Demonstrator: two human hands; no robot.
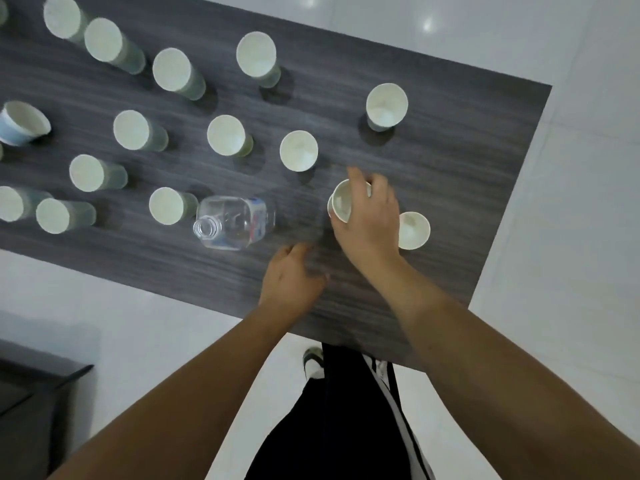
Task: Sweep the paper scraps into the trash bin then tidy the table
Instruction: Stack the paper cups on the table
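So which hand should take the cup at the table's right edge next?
Right, probably: the right hand already holds cups right beside that cup; the left hand rests farther away.

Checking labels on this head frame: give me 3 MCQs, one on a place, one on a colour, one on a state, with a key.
1. Where does the clear bottle lie?
A. on the floor
B. on the table, left of the hands
C. inside a cup

2. What colour is the tipped cup at the table's left edge?
A. blue and white
B. red
C. black

3. What is the right hand doing?
A. resting flat on the table
B. holding the bottle
C. gripping a paper cup

Key: 1 B, it lies on its side on the dark tabletop; 2 A, its outer wall shows blue; 3 C, its fingers curl round the cup's rim while the left hand holds nothing.
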